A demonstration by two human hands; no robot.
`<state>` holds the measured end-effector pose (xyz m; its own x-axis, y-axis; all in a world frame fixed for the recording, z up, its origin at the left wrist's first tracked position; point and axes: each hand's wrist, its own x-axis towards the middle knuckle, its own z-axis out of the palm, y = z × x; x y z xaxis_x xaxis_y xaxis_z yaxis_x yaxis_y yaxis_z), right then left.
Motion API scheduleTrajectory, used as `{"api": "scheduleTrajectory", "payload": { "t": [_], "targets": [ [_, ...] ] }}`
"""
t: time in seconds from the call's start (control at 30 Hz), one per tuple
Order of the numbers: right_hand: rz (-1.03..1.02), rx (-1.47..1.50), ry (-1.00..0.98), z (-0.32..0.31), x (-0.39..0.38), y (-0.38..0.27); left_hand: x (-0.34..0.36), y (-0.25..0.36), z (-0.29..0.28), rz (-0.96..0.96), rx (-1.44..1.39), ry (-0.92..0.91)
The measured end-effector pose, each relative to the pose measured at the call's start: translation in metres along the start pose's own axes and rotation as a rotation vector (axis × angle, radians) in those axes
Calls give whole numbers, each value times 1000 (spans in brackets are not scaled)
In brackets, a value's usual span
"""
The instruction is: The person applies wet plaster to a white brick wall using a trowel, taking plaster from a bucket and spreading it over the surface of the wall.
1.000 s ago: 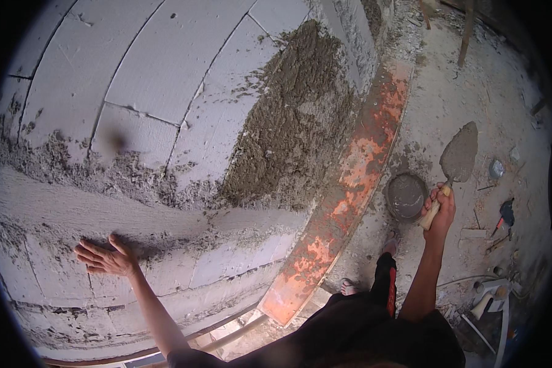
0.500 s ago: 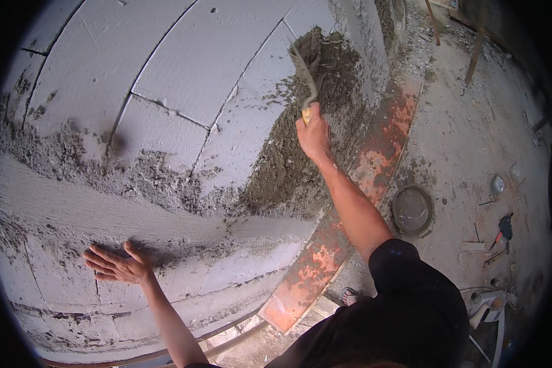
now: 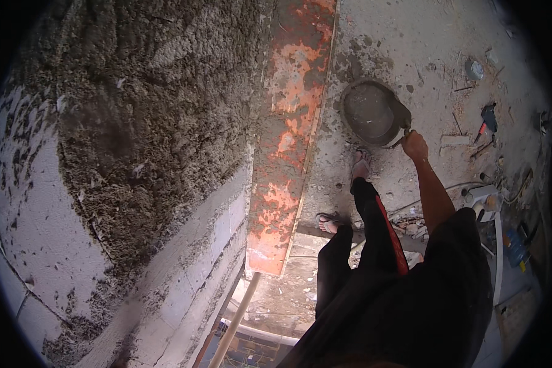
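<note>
My right hand point(image 3: 415, 146) is closed round the handle of a trowel point(image 3: 400, 116). Its blade is at the right side of a round dark bucket point(image 3: 344, 105) of grey mortar point(image 3: 368, 110), and part of it blends with the rim. To the left, rough wet mortar point(image 3: 153, 122) covers much of the pale block wall point(image 3: 67, 214). Bare blocks with a few dark splashes show at the wall's left edge. My left hand is out of view.
An orange board point(image 3: 285, 135) spattered with mortar runs along the wall's foot. A pole point(image 3: 239, 319) extends below its near end. At right lie a red-and-black tool point(image 3: 486, 121), a cable and rubble. My sandalled feet point(image 3: 361, 164) stand near the bucket.
My right hand has left the wall with the trowel and come down to the bucket. My left hand has gone out of view from the wall, and the view has swung right.
</note>
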<state>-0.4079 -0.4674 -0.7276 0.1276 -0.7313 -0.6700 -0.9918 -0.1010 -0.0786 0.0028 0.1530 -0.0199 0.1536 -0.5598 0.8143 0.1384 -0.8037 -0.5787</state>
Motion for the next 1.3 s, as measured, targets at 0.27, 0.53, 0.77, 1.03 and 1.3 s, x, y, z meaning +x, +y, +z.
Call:
{"api": "scheduleTrajectory", "payload": {
  "t": [0.27, 0.53, 0.77, 1.03, 1.3],
  "targets": [
    [-253, 111, 1, 195, 117, -30, 25, 14, 36, 190, -92, 68],
    [-184, 980, -276, 110, -11, 7, 7, -50, 16, 191, -100, 68],
    [-355, 1503, -281, -87, -200, -42, 15, 34, -28, -350, -187, -42],
    [-489, 1943, 253, -311, -285, -112, 203, 99, -23, -28, -544, 343],
    [-134, 1610, 1112, -374, -175, -298, 310, 162, 33, 137, -245, 64]
  ]
}}
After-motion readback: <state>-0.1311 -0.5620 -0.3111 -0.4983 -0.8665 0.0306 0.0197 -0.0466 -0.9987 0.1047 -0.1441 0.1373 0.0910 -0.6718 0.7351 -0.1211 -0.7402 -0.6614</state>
